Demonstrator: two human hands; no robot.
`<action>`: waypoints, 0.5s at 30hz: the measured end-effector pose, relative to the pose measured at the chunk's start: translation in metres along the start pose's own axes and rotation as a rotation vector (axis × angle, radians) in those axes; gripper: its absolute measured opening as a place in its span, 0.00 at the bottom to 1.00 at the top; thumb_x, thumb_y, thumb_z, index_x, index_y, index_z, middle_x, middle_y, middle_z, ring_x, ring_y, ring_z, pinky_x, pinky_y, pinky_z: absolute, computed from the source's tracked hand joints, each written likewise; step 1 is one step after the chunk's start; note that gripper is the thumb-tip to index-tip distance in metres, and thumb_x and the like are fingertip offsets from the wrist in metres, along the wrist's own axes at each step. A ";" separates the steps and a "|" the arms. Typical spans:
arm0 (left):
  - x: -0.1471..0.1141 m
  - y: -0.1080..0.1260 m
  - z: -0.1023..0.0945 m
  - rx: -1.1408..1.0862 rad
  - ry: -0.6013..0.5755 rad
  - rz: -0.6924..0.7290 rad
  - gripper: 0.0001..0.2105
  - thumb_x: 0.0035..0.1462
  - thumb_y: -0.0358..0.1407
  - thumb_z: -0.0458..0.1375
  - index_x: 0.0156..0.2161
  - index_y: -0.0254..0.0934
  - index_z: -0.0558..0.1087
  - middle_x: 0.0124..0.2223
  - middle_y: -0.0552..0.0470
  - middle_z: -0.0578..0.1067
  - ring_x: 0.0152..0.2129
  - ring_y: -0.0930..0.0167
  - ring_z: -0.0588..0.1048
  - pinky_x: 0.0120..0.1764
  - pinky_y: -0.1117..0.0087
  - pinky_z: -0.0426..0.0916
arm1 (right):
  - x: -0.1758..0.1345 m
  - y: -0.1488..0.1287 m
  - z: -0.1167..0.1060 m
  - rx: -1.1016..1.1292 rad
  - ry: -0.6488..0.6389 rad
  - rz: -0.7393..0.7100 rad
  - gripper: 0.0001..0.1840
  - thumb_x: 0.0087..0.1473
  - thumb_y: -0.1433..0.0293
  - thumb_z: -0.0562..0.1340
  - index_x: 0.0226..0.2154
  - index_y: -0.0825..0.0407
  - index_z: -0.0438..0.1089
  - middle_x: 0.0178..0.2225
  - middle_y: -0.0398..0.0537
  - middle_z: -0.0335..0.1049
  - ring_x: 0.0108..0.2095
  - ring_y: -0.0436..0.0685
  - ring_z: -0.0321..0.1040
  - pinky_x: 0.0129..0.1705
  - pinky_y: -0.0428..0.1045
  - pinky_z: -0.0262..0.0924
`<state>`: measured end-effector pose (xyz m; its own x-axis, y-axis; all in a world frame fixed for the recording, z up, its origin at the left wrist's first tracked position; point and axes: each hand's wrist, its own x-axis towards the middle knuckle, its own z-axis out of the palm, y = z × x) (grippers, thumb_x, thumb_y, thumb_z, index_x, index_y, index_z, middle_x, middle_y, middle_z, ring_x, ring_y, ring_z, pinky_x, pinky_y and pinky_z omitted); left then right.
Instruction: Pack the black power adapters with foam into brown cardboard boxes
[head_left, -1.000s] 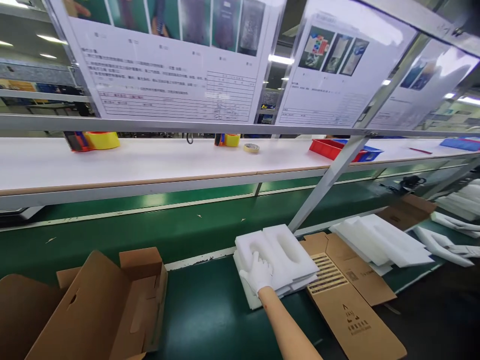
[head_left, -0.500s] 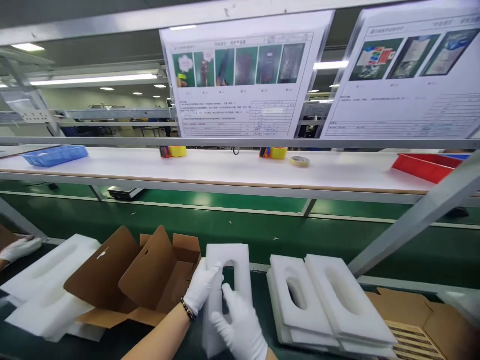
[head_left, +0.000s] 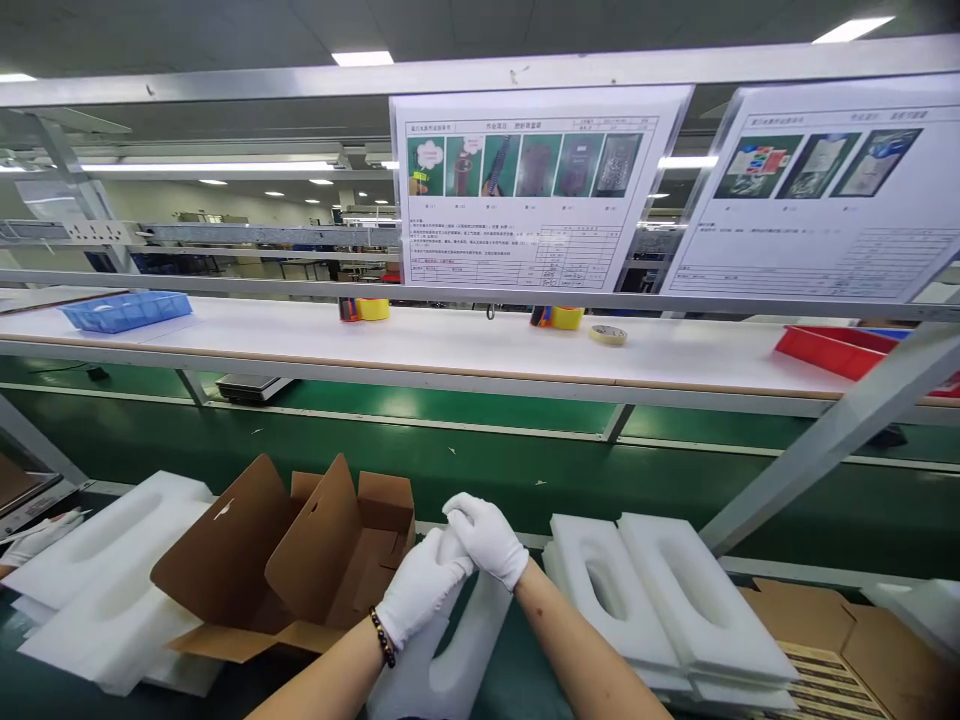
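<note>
A white foam insert (head_left: 484,632) with a long oval cutout is held upright and tilted in front of me. My left hand (head_left: 426,590), in a white glove and with a beaded bracelet at the wrist, has its fingers closed around the insert's upper left edge. On the top end, my gloved right hand (head_left: 486,540) is closed too, its fingertips touching or nearly touching the left hand. Just left of them stand open brown cardboard boxes (head_left: 307,545) with raised flaps. Stacked foam inserts (head_left: 637,640) lie to the right.
More foam inserts (head_left: 112,610) lie at the left, beside another person's gloved hand (head_left: 37,540). A cardboard box (head_left: 892,640) sits far right. Above run a white shelf (head_left: 450,345) with a blue basket (head_left: 127,311), tape roll (head_left: 607,335) and red tray (head_left: 832,348), and a slanted metal post (head_left: 810,440).
My right hand has gone from the insert's lower cutout up to its top end. The insert now tilts and sits lower, nearer me. My view has tipped upward slightly.
</note>
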<state>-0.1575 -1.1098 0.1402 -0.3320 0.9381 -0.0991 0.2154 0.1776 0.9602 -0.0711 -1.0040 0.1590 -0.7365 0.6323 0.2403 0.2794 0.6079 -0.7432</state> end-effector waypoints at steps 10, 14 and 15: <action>0.008 -0.007 -0.069 -0.161 -0.402 0.112 0.28 0.50 0.46 0.60 0.54 0.35 0.63 0.53 0.43 0.69 0.50 0.60 0.67 0.51 0.61 0.62 | 0.034 0.037 -0.056 0.082 0.390 0.219 0.17 0.49 0.62 0.54 0.34 0.53 0.72 0.39 0.50 0.73 0.43 0.57 0.67 0.50 0.52 0.58; 0.005 -0.018 -0.074 -0.272 -0.248 0.090 0.29 0.48 0.44 0.62 0.53 0.33 0.62 0.51 0.41 0.70 0.48 0.59 0.68 0.50 0.60 0.63 | 0.017 0.054 -0.082 0.076 0.536 0.287 0.22 0.49 0.58 0.52 0.37 0.55 0.71 0.42 0.54 0.72 0.46 0.61 0.65 0.52 0.56 0.56; 0.005 -0.019 -0.072 -0.303 -0.173 0.101 0.30 0.48 0.43 0.62 0.54 0.33 0.60 0.51 0.41 0.69 0.48 0.60 0.68 0.50 0.60 0.63 | 0.011 0.056 -0.080 0.084 0.555 0.292 0.23 0.49 0.57 0.52 0.37 0.55 0.71 0.43 0.54 0.71 0.47 0.61 0.65 0.52 0.55 0.56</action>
<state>-0.2290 -1.1295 0.1404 -0.1572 0.9874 -0.0179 -0.0514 0.0100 0.9986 -0.0145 -0.9243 0.1702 -0.2011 0.9352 0.2914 0.3552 0.3469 -0.8680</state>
